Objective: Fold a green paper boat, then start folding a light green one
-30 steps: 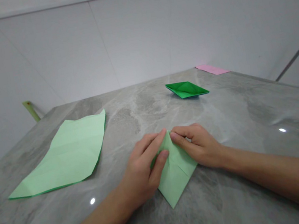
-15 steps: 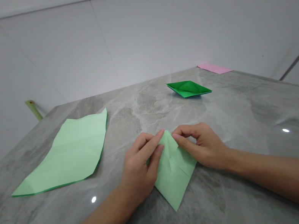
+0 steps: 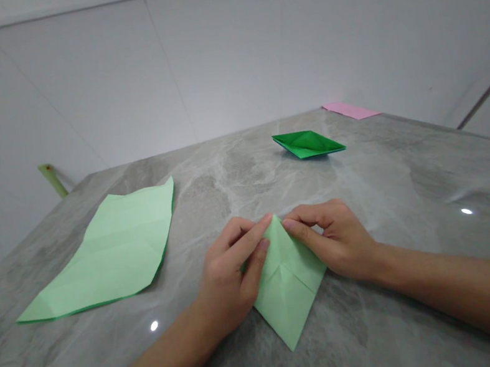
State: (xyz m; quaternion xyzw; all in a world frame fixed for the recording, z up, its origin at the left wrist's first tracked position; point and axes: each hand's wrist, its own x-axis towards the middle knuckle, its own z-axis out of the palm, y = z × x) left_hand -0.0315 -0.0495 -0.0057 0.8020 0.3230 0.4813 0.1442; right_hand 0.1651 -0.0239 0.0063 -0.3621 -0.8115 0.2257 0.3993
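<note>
A light green folded paper point(image 3: 289, 302), shaped like a diamond with creases across it, lies in front of me with one corner pointing toward me. My left hand point(image 3: 234, 267) grips its upper left edge, fingers closed near the far tip. On the opposite side, my right hand point(image 3: 332, 234) pinches the upper right edge between thumb and fingers. The far tip shows between the two hands. Parts of both side edges are hidden under my fingers.
To the left lies a large light green sheet of paper point(image 3: 119, 250) with curled edges. A dark green folded paper boat point(image 3: 309, 144) sits farther back on the grey marbled table point(image 3: 225, 180). Pink paper point(image 3: 351, 109) rests at the far right edge, before a white wall.
The top of the folded paper has become a sharper point between my hands, and its near corner has shifted slightly toward me. Both hands keep their hold.
</note>
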